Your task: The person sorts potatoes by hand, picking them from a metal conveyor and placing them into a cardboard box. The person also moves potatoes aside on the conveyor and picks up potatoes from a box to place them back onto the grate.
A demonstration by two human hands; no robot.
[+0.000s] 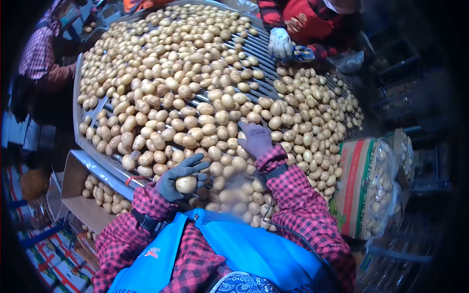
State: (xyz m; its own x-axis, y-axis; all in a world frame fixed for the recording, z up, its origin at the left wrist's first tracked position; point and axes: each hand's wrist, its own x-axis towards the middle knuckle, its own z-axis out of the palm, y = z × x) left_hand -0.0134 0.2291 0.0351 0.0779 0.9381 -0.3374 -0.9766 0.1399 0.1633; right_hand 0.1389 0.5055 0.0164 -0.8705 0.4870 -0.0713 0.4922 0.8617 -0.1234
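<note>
My left hand (178,177), in a grey glove, holds a round potato (186,184) against its palm, with some fingers stretched out past it. My right hand (256,138), in a purplish-grey glove, reaches over the heap of potatoes (207,129). Its index finger and thumb are apart, touching or just above the potatoes, and nothing shows between them. The potatoes lie on a metal sorting table with slatted bars (264,88). More potatoes spread close below both wrists, partly blurred there.
A cardboard box (73,183) with potatoes stands at the left below the table's metal rim (77,105). At the right is a printed bag of potatoes (359,188). One co-worker's gloved hand (280,44) is across the table; another person's checked sleeve (40,56) is at the left.
</note>
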